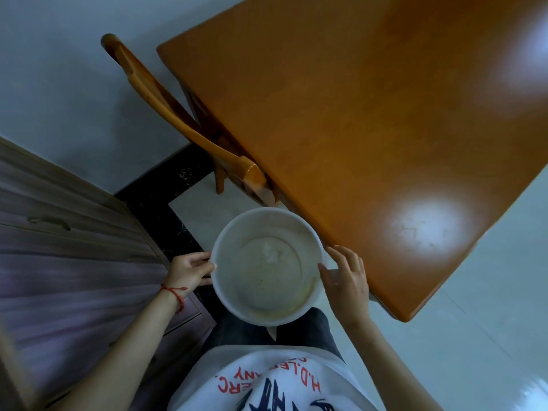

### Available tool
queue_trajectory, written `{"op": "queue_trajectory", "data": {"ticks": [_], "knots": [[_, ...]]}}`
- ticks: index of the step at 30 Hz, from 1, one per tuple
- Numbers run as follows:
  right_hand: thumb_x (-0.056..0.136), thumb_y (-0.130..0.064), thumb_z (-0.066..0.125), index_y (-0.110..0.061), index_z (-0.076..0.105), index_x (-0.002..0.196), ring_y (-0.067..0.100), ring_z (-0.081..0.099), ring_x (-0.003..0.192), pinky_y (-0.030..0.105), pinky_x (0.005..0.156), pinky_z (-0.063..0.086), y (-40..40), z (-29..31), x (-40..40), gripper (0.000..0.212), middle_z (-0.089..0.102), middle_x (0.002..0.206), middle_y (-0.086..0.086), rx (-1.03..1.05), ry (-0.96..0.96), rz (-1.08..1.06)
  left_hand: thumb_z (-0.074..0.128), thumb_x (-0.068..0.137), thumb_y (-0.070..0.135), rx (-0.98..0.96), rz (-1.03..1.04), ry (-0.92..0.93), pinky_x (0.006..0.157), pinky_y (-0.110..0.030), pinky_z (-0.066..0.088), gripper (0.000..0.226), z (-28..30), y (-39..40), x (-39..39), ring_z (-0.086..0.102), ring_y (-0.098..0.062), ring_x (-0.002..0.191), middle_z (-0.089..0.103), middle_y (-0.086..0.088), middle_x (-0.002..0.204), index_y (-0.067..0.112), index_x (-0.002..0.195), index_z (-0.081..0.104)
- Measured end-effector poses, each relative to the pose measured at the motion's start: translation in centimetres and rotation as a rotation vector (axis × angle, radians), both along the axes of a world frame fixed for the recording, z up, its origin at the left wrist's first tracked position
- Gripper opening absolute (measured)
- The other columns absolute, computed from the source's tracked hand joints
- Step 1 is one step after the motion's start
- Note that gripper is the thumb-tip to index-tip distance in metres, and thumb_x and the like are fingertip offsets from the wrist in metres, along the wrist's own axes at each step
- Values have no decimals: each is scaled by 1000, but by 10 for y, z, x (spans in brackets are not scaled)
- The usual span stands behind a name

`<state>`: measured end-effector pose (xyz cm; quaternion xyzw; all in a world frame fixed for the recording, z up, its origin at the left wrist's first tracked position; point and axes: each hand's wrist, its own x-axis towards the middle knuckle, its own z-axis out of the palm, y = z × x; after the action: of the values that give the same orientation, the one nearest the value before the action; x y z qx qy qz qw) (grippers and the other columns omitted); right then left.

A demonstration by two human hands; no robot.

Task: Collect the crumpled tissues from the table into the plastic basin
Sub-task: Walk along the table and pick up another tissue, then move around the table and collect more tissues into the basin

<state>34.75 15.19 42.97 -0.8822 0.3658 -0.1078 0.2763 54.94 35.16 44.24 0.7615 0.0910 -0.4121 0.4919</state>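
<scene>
A round white plastic basin (225, 295) is held in front of my body, just off the near left edge of the orange wooden table (341, 120). My left hand (189, 269) grips its left rim, thumb over the edge. My right hand (345, 277) holds the right rim with the fingers spread along the outside. A small crumpled white tissue (272, 253) lies on the basin's bottom. No tissue shows on the visible tabletop.
A wooden chair (166, 96) is pushed in at the table's left side. A grey-brown cabinet with drawers (68, 253) stands to my left. Pale floor tiles with a dark border (175, 185) lie between them.
</scene>
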Motion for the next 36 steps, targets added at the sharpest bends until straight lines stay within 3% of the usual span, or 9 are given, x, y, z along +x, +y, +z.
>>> {"op": "queue_trajectory", "data": {"ticks": [2,5,8,11,17,22,24,27,36], "knots": [[85,-27,62,-12,52,123,15,54,98,37,88,49,6,3,-13,42,58,114,2,220,38,-149,57,81,-7,5,-18,-3,44,-16,53,36,0,1,-2,67,-8,53,63,-5,79,-8,116,55],[86,-31,60,-15,55,119,4,60,78,35,77,56,18,5,-25,37,61,96,-6,469,41,-284,58,81,-6,17,-66,-10,42,-14,52,36,0,2,-6,65,-12,55,62,-5,78,-9,117,54],[88,-29,57,-15,60,113,3,62,73,25,69,53,28,7,-35,29,64,85,-7,570,34,-335,57,81,-7,19,-100,-5,42,-14,52,35,2,3,-10,65,-2,47,62,-5,76,-8,116,54],[88,-29,57,-19,59,113,7,64,73,21,67,52,27,8,-44,28,65,79,-10,633,51,-328,59,80,-7,28,-106,-7,43,-15,52,37,3,3,-16,65,-9,55,62,-5,76,-8,117,55],[87,-21,59,-28,59,89,17,65,74,33,72,56,0,15,-54,7,67,80,2,609,3,-198,56,81,-8,33,-12,-24,40,-13,49,35,1,1,-49,63,1,44,61,-6,75,-9,116,55],[87,-19,59,-15,59,111,8,62,74,12,61,50,-22,7,-67,24,65,81,-2,638,29,-79,56,80,-10,45,137,-52,43,-13,51,36,-1,7,-91,64,-3,48,68,4,65,-7,116,55],[87,-18,60,-11,59,114,11,63,75,13,65,48,-31,4,-77,28,67,84,4,624,42,-17,54,80,-12,49,208,-62,43,-12,51,37,-2,11,-116,64,3,48,68,8,61,-7,117,55],[87,-18,60,-11,58,116,14,64,77,19,71,50,-42,3,-90,30,68,86,6,632,77,98,52,82,-12,47,304,-61,44,-12,52,38,-3,16,-154,62,5,46,61,0,76,-8,119,53],[86,-19,61,-11,62,108,6,63,68,22,66,54,-49,1,-135,24,65,75,-9,583,130,274,56,80,-7,125,440,-78,41,-10,49,35,-4,27,-238,63,-1,47,61,1,77,-3,115,58]]}}
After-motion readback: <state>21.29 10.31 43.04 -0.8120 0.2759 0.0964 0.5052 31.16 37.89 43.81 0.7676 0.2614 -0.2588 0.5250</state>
